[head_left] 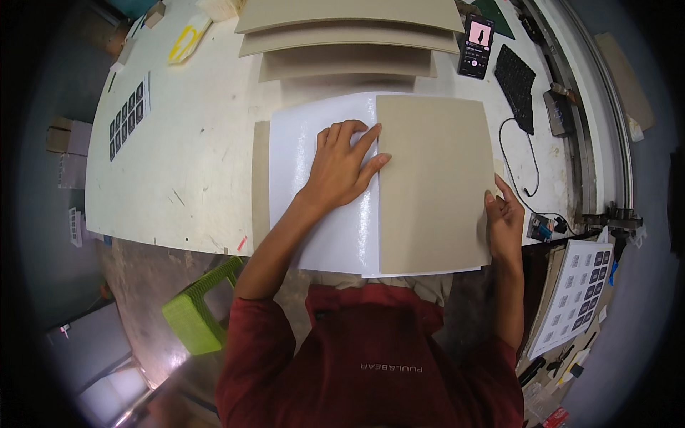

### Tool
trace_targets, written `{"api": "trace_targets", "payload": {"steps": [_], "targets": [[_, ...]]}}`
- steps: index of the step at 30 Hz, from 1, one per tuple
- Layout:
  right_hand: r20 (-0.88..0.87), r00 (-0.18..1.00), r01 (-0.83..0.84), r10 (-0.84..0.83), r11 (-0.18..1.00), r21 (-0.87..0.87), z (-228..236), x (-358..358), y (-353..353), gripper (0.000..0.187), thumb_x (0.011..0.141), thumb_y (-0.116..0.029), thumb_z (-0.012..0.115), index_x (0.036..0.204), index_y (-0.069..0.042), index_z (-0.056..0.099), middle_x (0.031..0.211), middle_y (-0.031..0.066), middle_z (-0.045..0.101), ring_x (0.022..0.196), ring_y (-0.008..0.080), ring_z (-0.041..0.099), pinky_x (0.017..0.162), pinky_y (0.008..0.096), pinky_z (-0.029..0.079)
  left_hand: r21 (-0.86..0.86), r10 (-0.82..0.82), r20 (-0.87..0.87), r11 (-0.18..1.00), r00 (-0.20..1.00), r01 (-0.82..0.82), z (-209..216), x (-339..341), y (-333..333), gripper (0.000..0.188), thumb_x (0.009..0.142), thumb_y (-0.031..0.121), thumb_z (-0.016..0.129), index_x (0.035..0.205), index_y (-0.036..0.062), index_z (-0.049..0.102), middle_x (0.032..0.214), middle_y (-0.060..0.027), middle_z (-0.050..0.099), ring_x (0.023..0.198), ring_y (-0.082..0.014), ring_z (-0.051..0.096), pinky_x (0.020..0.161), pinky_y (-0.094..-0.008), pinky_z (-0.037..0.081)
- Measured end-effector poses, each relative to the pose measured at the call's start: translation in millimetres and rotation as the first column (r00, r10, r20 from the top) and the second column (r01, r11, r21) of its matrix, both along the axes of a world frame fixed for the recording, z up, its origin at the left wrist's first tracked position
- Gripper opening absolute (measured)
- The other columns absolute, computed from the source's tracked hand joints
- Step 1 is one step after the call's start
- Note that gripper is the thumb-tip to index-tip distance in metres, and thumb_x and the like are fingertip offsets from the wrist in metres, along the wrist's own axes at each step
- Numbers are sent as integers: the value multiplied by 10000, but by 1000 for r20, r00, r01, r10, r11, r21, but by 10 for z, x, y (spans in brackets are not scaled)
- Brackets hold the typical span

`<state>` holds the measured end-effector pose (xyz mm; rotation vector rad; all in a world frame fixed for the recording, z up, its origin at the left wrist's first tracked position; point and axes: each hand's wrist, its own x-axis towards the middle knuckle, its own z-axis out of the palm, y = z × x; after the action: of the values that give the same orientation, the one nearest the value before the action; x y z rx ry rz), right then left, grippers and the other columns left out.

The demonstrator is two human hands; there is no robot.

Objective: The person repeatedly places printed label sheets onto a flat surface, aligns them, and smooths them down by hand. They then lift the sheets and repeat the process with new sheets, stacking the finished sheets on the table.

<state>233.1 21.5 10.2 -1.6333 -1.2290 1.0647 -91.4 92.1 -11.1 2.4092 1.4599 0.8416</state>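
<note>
A grey-beige cardboard sheet (435, 185) lies on the right part of a glossy white sheet (292, 143) at the table's near edge. My left hand (339, 167) is spread flat over the white sheet, its index finger and thumb tips touching the cardboard's left edge. Holding the cardboard's right edge is my right hand (505, 221), with the thumb on top; its other fingers are partly hidden. Another strip of cardboard (261, 178) shows beneath the white sheet on the left.
Stacked cardboard sheets (349, 36) rise at the far side of the white table (178, 185). A phone (476, 46), a black keyboard (515, 85) and a cable (534, 171) lie right. A metal rail (617, 128) runs along the right edge. A green stool (196, 317) stands below left.
</note>
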Motion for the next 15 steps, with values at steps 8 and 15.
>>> {"api": "trace_targets", "payload": {"steps": [8,15], "targets": [[27,1000,5,-6,1000,21,34,-64,40,425,997,-93,557,1395,50,511,829,33,657,738,46,516,752,206,416,-15,7,-26,1000,1000,-7,16,-2,15,506,984,394,564,1328,25,596,1194,-157,551,1106,-297,497,983,-441,356],[62,998,6,-7,1000,17,23,-87,55,423,1005,-105,554,1399,43,512,851,47,668,756,53,531,756,208,421,-19,3,-48,1000,999,-3,43,-1,15,514,966,390,599,1321,19,600,1184,-160,548,1095,-304,508,976,-441,370]]}}
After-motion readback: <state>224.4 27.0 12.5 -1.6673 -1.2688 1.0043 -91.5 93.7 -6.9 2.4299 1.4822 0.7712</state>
